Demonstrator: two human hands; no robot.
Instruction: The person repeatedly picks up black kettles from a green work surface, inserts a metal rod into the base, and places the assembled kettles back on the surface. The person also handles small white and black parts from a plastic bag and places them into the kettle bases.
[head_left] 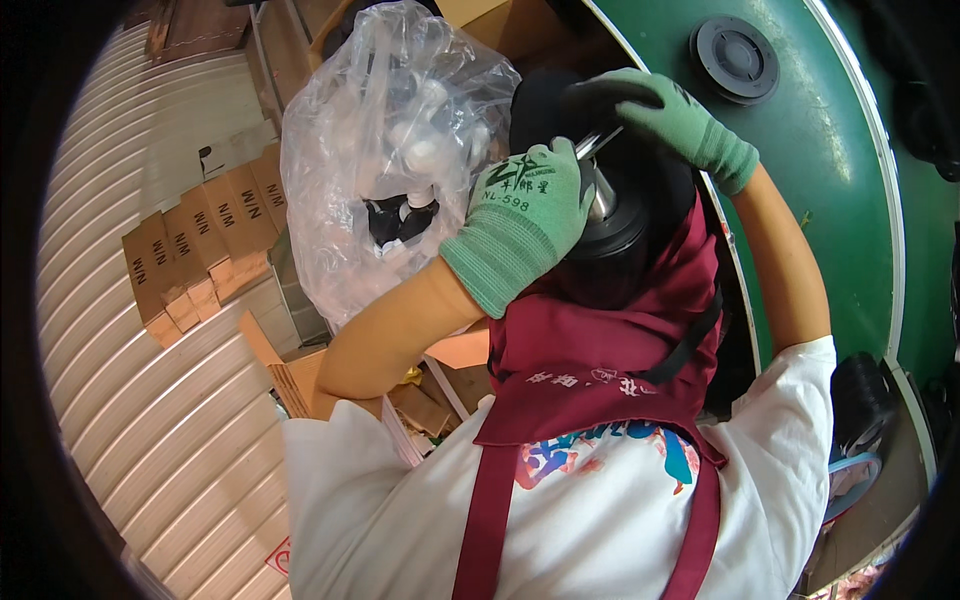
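My left hand (530,215), in a green knit glove, is closed round a shiny metal rod (597,143) that sticks out past the thumb. Below it, a short metal shaft (603,198) rises from a black round part (610,235) resting against the maroon apron at my lap. In a matching glove, my right hand (680,118) pinches the edge of a dark rounded piece (590,98) just beyond the rod. How the dark pieces join is hard to make out in the shadow.
Left of my hands stands a big clear plastic bag (390,130) of white and black parts. Brown cartons (205,235) are stacked farther left by a ribbed wall (180,430). On the green table (820,190) to the right lies a black ridged disc (735,60).
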